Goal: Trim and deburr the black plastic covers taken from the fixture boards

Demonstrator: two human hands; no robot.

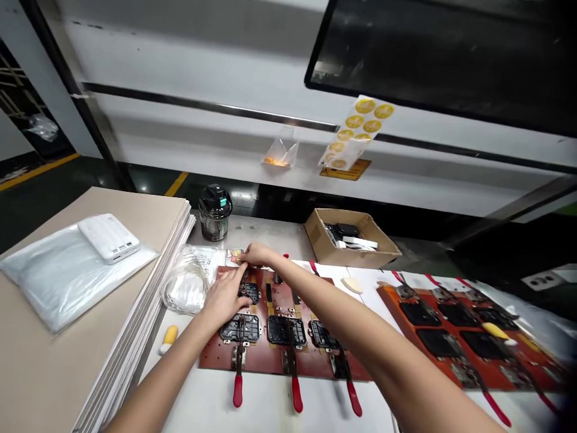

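My left hand (224, 296) lies at the back left of a reddish-brown fixture board (211, 359). Its fingers and thumb are spread over the edge of a black plastic housing (252, 293). Beyond it, my right hand (258, 255) is closed at the back-left toggle clamp, whose handle it covers; its fingertips meet those of my left hand. Along the front of the board, red-handled toggle clamps (296, 394) reach over more black housings (286, 330). My right forearm hides part of the board.
On the right stands a second fixture (387, 296) with black parts. Behind is a cardboard box (356, 255) of small devices. At left, a stack of boards (49, 373) carries a bagged item (58, 270) and a white power bank (109, 237). A dark jug (215, 216) stands behind plastic bags (187, 279).
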